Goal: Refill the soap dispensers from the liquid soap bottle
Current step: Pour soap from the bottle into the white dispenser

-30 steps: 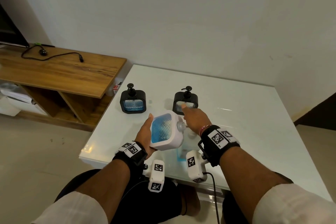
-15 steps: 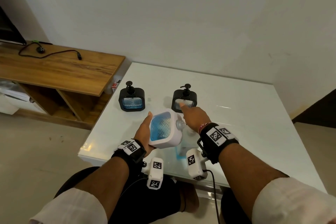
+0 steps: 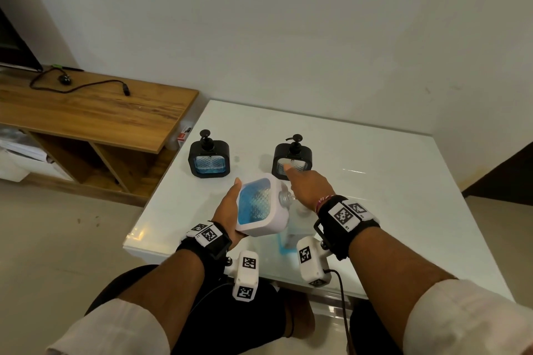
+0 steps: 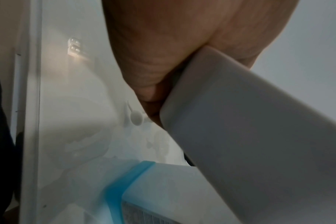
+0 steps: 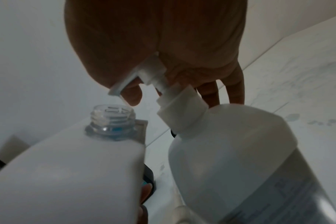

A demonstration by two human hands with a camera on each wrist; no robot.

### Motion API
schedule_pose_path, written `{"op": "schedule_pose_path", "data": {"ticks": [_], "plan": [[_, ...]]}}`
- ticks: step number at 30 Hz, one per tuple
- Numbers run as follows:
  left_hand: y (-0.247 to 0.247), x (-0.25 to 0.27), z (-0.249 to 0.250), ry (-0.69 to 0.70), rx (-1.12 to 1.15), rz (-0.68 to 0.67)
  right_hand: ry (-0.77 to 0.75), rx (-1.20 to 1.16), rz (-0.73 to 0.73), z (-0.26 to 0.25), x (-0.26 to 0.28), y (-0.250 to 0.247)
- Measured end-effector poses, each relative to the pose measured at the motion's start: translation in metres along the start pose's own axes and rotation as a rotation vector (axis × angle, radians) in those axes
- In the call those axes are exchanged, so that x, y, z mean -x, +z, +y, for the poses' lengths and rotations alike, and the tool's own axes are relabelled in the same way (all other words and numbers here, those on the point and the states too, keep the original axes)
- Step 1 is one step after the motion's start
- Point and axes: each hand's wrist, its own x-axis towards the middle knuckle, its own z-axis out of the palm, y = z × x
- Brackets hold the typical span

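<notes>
Left hand (image 3: 227, 210) clamps the tilted white dispenser (image 3: 261, 204); right hand (image 5: 155, 50), fingers loose, presses the soap bottle (image 5: 240, 151) pump. Keep that open neck right under the spout.

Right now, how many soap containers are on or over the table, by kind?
Black dispensers with pumps on, standing at the back: 2, one on the left, one on the right.
White dispenser, pump off, tilted in the left hand: 1.
Soap bottle with a pump, under the right hand: 1.
Total: 4.
</notes>
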Motion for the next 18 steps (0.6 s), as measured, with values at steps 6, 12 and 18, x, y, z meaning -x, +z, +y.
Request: {"op": "schedule_pose_path", "data": {"ticks": [6, 12, 18], "plan": [[-0.0009, 0.0000, 0.0010, 0.003, -0.024, -0.004, 0.014, -0.067, 0.060, -0.0021, -0.0049, 0.0006], [0.0002, -0.0010, 0.0009, 0.006, -0.024, -0.013, 0.029, -0.033, 0.031, 0.0005, -0.0068, 0.0058], [-0.0009, -0.0013, 0.0013, 0.000, -0.014, -0.008, 0.014, -0.092, 0.045, -0.0055, -0.0026, 0.0002]]}}
